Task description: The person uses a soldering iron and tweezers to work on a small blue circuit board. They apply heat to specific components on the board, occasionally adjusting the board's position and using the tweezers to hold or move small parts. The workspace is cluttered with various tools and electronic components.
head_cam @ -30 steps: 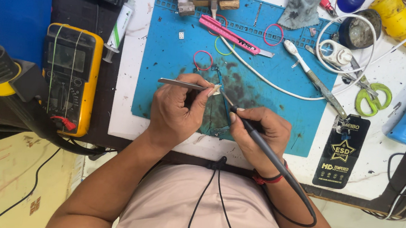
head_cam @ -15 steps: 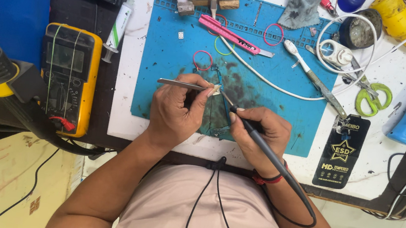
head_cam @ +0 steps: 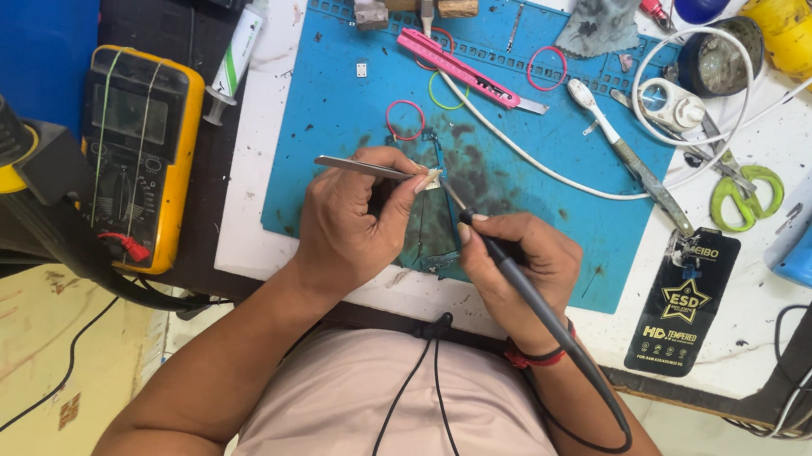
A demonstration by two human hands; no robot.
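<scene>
Holding one tweezers [head_cam: 362,166], one soldering iron [head_cam: 512,274]; three rubber bands [head_cam: 404,120]

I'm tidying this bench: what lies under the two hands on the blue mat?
Under the left hand and right hand, the blue silicone work mat shows dark stains and a thin dark frame-like part; how far that part extends is covered by the hands.

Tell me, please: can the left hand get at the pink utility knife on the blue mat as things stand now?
Probably not at once. The way across the blue mat to the pink utility knife looks free, with only a red rubber band between, but the left hand is shut on the tweezers.
</scene>
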